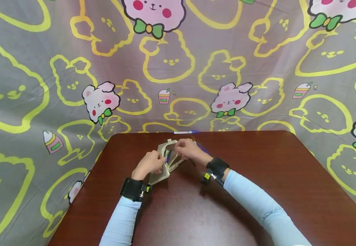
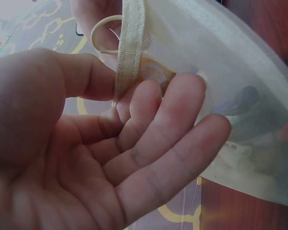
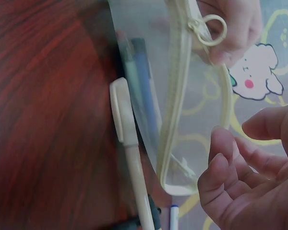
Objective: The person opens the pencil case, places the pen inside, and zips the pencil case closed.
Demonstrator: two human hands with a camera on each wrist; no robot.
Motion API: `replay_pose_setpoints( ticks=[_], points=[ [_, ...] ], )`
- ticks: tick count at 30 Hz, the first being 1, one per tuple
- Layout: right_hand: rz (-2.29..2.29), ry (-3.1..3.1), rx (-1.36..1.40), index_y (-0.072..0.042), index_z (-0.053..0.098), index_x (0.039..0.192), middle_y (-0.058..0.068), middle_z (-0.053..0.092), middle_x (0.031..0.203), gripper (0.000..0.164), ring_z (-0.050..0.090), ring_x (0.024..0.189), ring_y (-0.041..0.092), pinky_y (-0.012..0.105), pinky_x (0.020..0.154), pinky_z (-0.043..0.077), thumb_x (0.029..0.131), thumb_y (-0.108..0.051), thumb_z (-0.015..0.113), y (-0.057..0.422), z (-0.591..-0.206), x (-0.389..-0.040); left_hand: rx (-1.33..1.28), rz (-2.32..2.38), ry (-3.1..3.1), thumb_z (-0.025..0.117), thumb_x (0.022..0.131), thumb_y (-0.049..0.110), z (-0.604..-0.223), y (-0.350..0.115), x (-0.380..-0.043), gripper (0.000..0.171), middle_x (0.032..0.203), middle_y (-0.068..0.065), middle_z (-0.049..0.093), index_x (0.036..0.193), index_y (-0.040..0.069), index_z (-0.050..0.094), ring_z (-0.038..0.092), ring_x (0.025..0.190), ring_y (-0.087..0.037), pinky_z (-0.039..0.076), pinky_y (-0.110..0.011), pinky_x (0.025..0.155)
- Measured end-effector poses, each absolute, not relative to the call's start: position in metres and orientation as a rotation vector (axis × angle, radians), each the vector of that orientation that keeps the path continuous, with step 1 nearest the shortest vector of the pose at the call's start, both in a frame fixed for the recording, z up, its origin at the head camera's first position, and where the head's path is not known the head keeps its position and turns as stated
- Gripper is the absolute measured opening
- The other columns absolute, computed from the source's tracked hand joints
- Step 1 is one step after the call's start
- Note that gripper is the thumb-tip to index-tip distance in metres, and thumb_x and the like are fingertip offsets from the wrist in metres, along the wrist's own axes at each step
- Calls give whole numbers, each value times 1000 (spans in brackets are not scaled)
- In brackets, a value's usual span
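A pale translucent zip pencil pouch (image 1: 159, 176) stands over the table, its zipped mouth spread apart. My left hand (image 1: 150, 163) pinches one zipper edge (image 2: 130, 52) between thumb and index finger, the other fingers lying along the pouch wall. Through the wall in the right wrist view show a blue pen (image 3: 143, 72) and a greenish pen (image 3: 132, 79). My right hand (image 1: 191, 150) is at the far end of the mouth, thumb apart from its bent fingers. Its fingertips (image 3: 221, 136) are close to the other zipper edge; whether they touch it I cannot tell.
Beside the pouch a cream pen (image 3: 134, 158) lies on the brown table (image 1: 242, 191). A white marker with a blue cap (image 1: 185, 132) lies along the far table edge. A blue pen (image 1: 203, 148) is partly behind my right hand. A patterned cloth (image 1: 196, 68) hangs behind.
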State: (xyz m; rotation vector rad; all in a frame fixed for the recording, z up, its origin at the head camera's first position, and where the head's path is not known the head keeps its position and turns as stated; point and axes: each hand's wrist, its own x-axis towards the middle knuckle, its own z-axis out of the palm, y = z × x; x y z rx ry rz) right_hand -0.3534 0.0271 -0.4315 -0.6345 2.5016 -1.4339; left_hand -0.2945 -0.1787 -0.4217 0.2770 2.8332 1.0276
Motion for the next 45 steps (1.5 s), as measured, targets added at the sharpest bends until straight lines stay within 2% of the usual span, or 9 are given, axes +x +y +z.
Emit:
replay_pose_setpoints(
  ticks=[6,9,15,17,24,30,35,41,45],
  points=[
    [-1426,2542,-557,3,64,106,22,69,82,25,63,58,26,30,51,51,91,-16,57,40,-425,-360,277,1014,2840,54,93,21,-419,-181,-293,30,61,-3,65,65,11,54,65,52,-13,53,-28,52],
    [-1438,2536,-508,3,65,104,15,67,78,23,63,58,27,30,50,51,91,-15,58,50,-421,-363,282,1009,2845,53,93,20,-417,-181,-293,32,60,-4,66,63,12,53,65,52,-14,53,-29,52],
    [-1398,2580,-565,-3,66,98,28,67,86,18,59,49,24,32,43,48,95,-17,54,71,-411,-369,294,1010,2839,52,94,21,-413,-180,-293,31,63,-5,66,64,12,52,67,55,-16,53,-28,54],
    [-1376,2588,-613,-5,66,97,26,67,84,18,58,46,22,34,46,50,96,-18,53,79,-409,-370,295,1011,2834,52,94,20,-414,-180,-293,31,64,-4,66,64,12,51,67,56,-16,52,-27,54],
    [-1054,2800,-680,-7,64,95,13,68,84,15,67,71,39,39,63,54,93,-20,57,94,-411,-379,301,1025,2827,52,94,20,-416,-181,-293,31,65,-3,66,64,12,50,66,55,-14,54,-28,55],
    [-690,2936,-659,-11,61,95,2,58,81,16,52,67,16,29,60,41,93,-27,61,106,-428,-385,292,1033,2812,52,95,21,-419,-183,-291,32,65,-3,65,64,12,49,66,56,-15,52,-27,55],
    [-612,2922,-595,-9,57,94,3,47,74,14,44,62,17,30,55,33,91,-22,62,114,-440,-385,283,1026,2819,51,94,21,-422,-183,-291,32,65,-5,66,63,13,48,67,56,-15,52,-26,54],
    [-565,2905,-522,-4,58,109,6,53,76,23,50,63,20,31,53,37,92,-19,62,121,-445,-385,298,1026,2818,51,95,21,-421,-183,-290,33,64,-6,66,63,12,51,66,55,-16,52,-28,54],
    [-520,2909,-515,-5,58,108,5,54,76,25,51,62,19,30,53,37,91,-21,63,122,-447,-384,307,1026,2824,52,95,21,-420,-184,-291,33,62,-5,66,64,11,53,67,55,-17,54,-32,56]
  ],
)
